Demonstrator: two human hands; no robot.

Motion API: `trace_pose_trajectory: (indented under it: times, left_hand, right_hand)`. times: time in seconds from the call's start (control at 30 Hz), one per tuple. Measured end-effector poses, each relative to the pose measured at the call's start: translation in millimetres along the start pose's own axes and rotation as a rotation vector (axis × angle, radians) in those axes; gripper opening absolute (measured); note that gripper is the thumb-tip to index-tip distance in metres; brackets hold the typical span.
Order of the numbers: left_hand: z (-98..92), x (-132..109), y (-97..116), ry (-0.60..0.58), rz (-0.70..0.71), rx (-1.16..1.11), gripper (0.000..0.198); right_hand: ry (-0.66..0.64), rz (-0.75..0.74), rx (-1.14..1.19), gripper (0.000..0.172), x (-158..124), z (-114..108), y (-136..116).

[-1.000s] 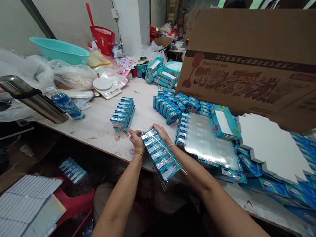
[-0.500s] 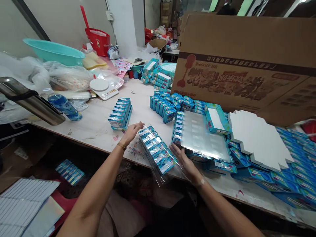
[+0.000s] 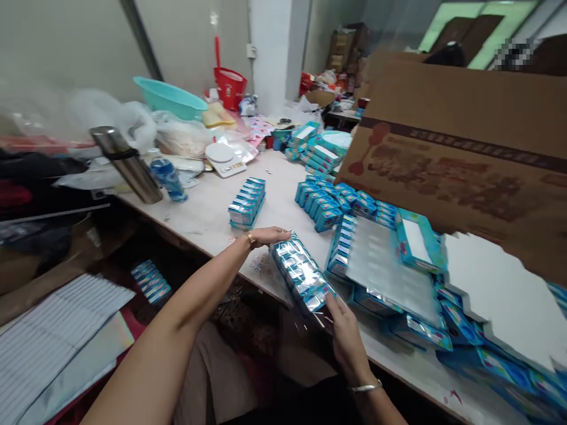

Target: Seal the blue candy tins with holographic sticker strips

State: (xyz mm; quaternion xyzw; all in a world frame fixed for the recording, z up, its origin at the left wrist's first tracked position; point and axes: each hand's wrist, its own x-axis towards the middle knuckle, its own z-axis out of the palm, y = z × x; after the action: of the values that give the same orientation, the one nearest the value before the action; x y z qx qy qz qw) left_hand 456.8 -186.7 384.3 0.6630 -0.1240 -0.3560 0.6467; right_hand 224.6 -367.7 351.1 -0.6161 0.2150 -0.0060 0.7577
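Note:
A tray-like pack of small blue boxes (image 3: 302, 270), covered in shiny clear film, is held at the table's front edge. My left hand (image 3: 272, 235) is closed on its far end, thumb and fingers at the corner. At the near end, my right hand (image 3: 344, 324) grips the right corner, fingers on the film. Loose film hangs below the pack's near side. Just beyond my left hand stands another tray of blue boxes (image 3: 248, 202). To the right of the pack, a stack of clear plastic film sheets (image 3: 390, 265) lies over blue boxes.
A large cardboard carton (image 3: 447, 159) stands at the back right, with white card pieces (image 3: 500, 289) before it. Rows of blue boxes (image 3: 316, 200) sit mid-table. At left are a steel flask (image 3: 128, 168), a water bottle (image 3: 168, 177) and a small scale (image 3: 225, 162).
My right hand has moved from beside the film stack onto the pack's near corner and closed on it. The film now lies closer over the boxes. The view has swung right.

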Motion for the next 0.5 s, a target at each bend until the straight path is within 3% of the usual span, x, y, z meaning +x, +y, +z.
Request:
trace_pose_trajectory:
  times: [0.13, 0.2, 0.27, 0.37, 0.43, 0.5]
  left_hand:
    - [-12.8, -48, -11, 0.209, 0.163, -0.127, 0.020]
    - [-23.9, -92, -20, 0.374, 0.224, -0.196, 0.018]
    - [-34.4, -150, -37, 0.554, 0.284, -0.240, 0.020]
    - [-32.6, -252, -79, 0.926, 0.378, -0.267, 0.028]
    - [-11.4, -314, -117, 1.267, 0.422, -0.291, 0.030]
    - [23.1, -361, -162, 1.614, 0.427, -0.360, 0.032]
  right_hand:
    - [-0.034, 0.008, -0.057, 0.041, 10, 7, -7]
    - [-0.114, -0.002, -0.114, 0.036, 15, 17, -16]
    - [-0.237, -0.033, -0.154, 0.032, 23, 42, -27]
    - [-0.494, -0.070, -0.219, 0.027, 37, 113, -30]
    - [-0.724, -0.070, -0.323, 0.026, 40, 172, -16]
    - [-1.017, -0.060, -0.454, 0.027, 34, 232, 11]
